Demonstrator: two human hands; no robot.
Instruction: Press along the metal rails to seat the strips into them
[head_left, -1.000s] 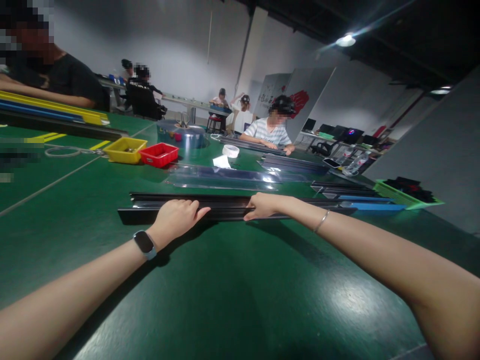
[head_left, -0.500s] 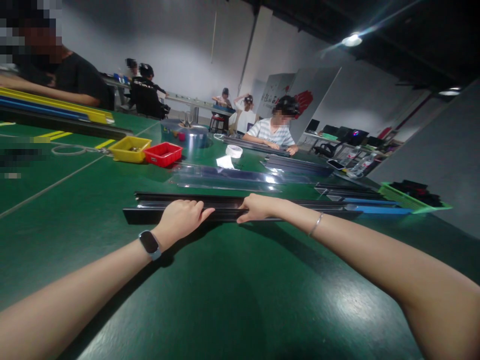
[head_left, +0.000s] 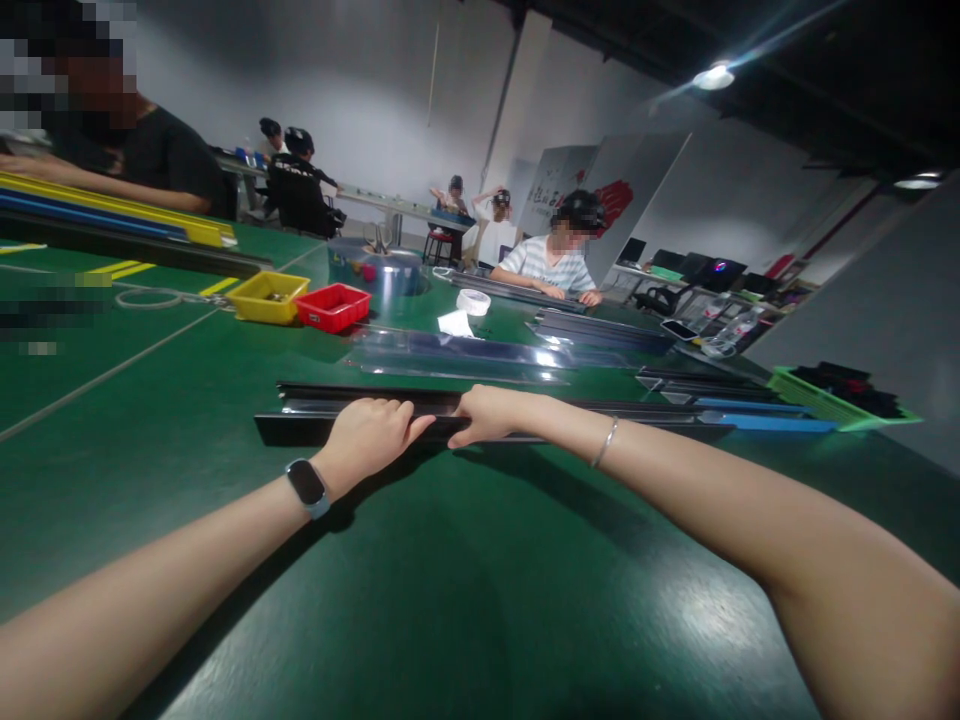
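Observation:
A long black channel-shaped profile (head_left: 289, 430) lies across the green table in front of me, its open groove facing up. Over its left part my left hand (head_left: 373, 432) is closed, thumb along the near wall and fingers over the top. Just to the right, my right hand (head_left: 491, 408) grips the same profile, its thumb on the near wall and its fingertips hidden in the groove. Only a small gap separates the two thumbs. Behind the profile lie clear plastic strips (head_left: 465, 352).
A yellow bin (head_left: 268, 300) and a red bin (head_left: 334, 308) stand at the back left, near a tape roll (head_left: 474, 302). More dark profiles (head_left: 604, 330) and a green basket (head_left: 840, 400) are on the right. Co-workers sit across the table and at far left.
My right hand has slid left along the profile, closer to my left hand. The left hand keeps its place on the profile. The whole view has shifted slightly.

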